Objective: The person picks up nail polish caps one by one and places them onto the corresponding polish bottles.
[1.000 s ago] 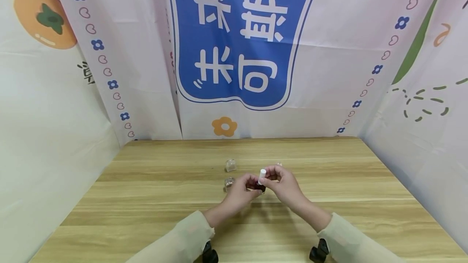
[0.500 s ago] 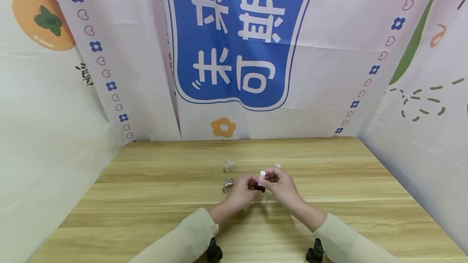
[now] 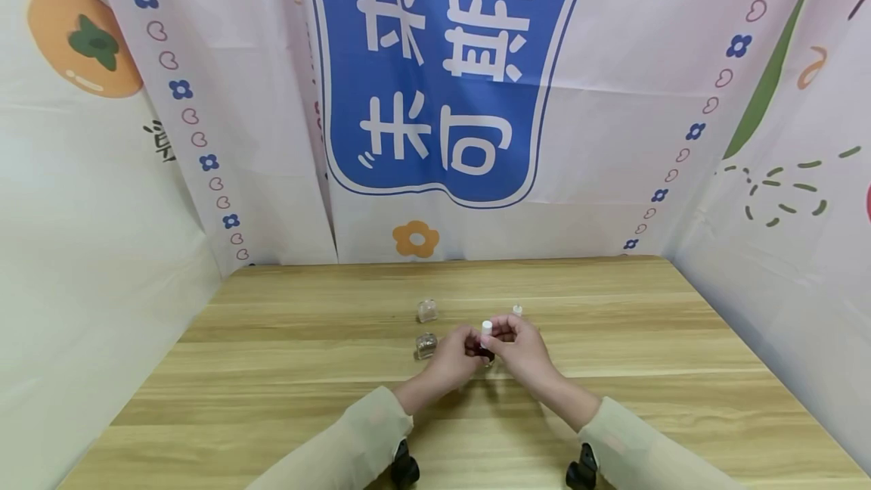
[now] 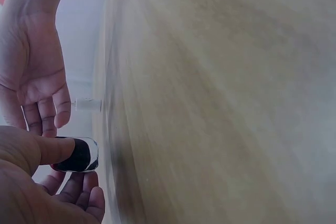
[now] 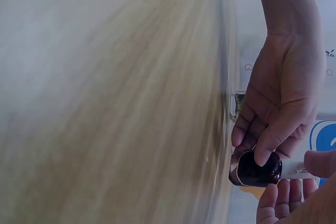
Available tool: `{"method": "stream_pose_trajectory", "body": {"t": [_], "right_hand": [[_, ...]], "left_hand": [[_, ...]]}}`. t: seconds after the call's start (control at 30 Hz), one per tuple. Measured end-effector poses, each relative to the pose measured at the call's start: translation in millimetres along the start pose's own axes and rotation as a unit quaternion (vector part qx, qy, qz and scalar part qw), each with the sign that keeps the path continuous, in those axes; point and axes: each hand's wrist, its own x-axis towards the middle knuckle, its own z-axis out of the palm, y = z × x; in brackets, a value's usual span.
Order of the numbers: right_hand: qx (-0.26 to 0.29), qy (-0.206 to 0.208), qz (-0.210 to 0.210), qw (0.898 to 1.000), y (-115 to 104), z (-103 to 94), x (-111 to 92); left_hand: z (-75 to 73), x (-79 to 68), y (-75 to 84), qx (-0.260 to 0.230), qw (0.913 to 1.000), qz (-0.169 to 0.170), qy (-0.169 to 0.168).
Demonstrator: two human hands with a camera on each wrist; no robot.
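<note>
My left hand (image 3: 452,358) grips a small glass bottle of dark nail polish (image 5: 257,169) between thumb and fingers, just above the table. In the left wrist view the thumb lies across the bottle's dark side, and its clear thick base shows. My right hand (image 3: 524,350) pinches the white cap (image 3: 486,329), which points upward over the bottle's neck. The cap sits at the neck in the right wrist view; how tightly cannot be told. The two hands meet over the middle of the wooden table.
Two small clear glass bottles stand left of the hands: one nearer with speckled contents (image 3: 426,345), one farther back (image 3: 427,311). A small white cap (image 3: 517,310) stands behind my right hand. Printed cloth (image 3: 592,172) hangs around the wooden table (image 3: 306,361).
Both hands stay nearly in place on the bottle and cap. The head view has shifted slightly, and a little more of the small white cap behind the right hand shows.
</note>
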Motion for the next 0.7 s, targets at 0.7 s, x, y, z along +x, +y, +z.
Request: {"method": "stream_pose_trajectory", "body": {"t": [0.7], "right_hand": [[-0.014,-0.003,0.003,1.000,1.7,0.1,1.6]], "left_hand": [[1.7,5.0,-6.3,0.035,0.9994,0.003,0.006]]}}
